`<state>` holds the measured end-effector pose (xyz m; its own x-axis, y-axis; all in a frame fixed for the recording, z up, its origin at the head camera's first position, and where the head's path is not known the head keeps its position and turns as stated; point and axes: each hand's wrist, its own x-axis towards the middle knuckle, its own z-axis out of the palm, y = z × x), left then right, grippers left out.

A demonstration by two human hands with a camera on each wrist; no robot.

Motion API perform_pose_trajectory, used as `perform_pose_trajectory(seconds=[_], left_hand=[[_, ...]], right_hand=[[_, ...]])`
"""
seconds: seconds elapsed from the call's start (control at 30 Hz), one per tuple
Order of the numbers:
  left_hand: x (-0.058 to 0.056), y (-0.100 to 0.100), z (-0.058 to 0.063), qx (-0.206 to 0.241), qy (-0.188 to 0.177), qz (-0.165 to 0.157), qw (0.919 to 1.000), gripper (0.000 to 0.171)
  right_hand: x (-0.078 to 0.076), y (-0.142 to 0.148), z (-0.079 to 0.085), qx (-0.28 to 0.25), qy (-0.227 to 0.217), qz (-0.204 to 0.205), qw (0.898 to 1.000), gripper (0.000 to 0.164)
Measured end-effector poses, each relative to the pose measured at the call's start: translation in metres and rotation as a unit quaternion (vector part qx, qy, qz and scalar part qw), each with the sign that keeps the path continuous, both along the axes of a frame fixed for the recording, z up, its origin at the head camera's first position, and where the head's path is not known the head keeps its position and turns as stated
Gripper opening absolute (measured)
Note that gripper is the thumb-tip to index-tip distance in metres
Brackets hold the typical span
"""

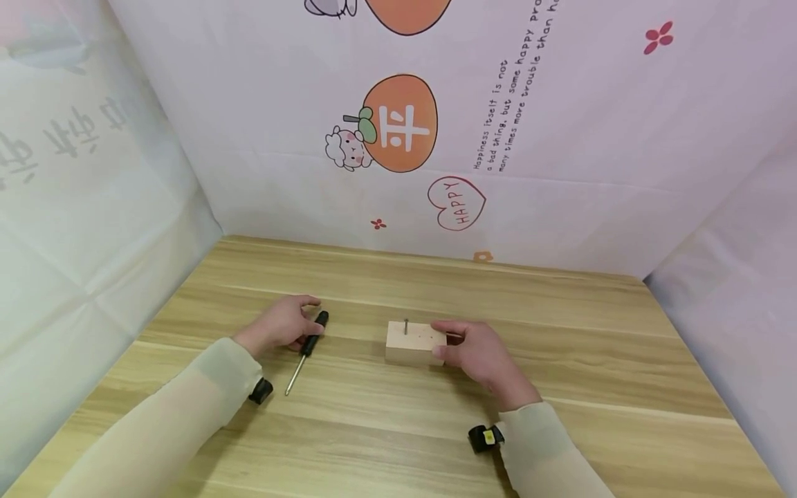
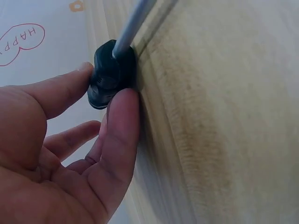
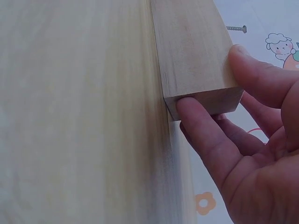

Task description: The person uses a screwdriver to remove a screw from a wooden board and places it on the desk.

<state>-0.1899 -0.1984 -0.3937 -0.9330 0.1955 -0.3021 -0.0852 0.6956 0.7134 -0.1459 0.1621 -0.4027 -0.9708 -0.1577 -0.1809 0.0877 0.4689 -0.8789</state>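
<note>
My left hand (image 1: 284,324) pinches the black handle of a screwdriver (image 1: 308,344), whose metal shaft points toward me and slightly left over the table. In the left wrist view the thumb meets one side of the handle (image 2: 114,70) and a finger the other. To the right, a pale wooden block (image 1: 407,355) lies on the table. A screw (image 1: 406,326) stands upright from its top, with small holes beside it. My right hand (image 1: 479,351) holds the block's right end; in the right wrist view the thumb lies along an upper edge and fingers touch the end face (image 3: 215,100).
Both things are on a wood-grain table (image 1: 373,422). A white printed cloth (image 1: 280,138) hangs behind it, with more cloth at both sides. A small black device (image 1: 484,438) is by the right wrist, another (image 1: 261,391) by the left.
</note>
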Motion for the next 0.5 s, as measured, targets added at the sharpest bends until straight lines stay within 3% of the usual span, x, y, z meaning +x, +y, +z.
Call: perform_pose_trajectory(seconds=[0.1,0.17,0.3,0.33,0.4,0.5], left_hand=[[0.002,0.000,0.003,-0.015,0.007,-0.004,0.9999,0.064],[0.003,0.001,0.006,-0.062,0.050,-0.019,0.9967,0.061],[0.008,0.010,0.017,-0.140,0.157,-0.018,0.9774,0.059],[0.009,0.014,0.021,-0.141,0.176,-0.013,0.9740,0.060],[0.011,0.023,0.030,-0.101,0.179,0.001,0.9787,0.063],[0.013,0.037,0.039,0.006,0.142,0.007,0.9898,0.066]], right_hand=[[0.000,0.000,-0.001,-0.006,-0.002,-0.002,1.000,0.042],[0.000,0.000,-0.002,-0.009,0.000,-0.001,1.000,0.042],[0.000,0.000,-0.002,-0.007,0.003,0.000,1.000,0.042],[0.000,0.000,-0.002,-0.004,0.003,-0.001,1.000,0.042],[0.000,0.000,-0.002,-0.002,0.001,-0.002,1.000,0.042],[0.000,0.000,-0.001,-0.004,0.000,0.000,1.000,0.043]])
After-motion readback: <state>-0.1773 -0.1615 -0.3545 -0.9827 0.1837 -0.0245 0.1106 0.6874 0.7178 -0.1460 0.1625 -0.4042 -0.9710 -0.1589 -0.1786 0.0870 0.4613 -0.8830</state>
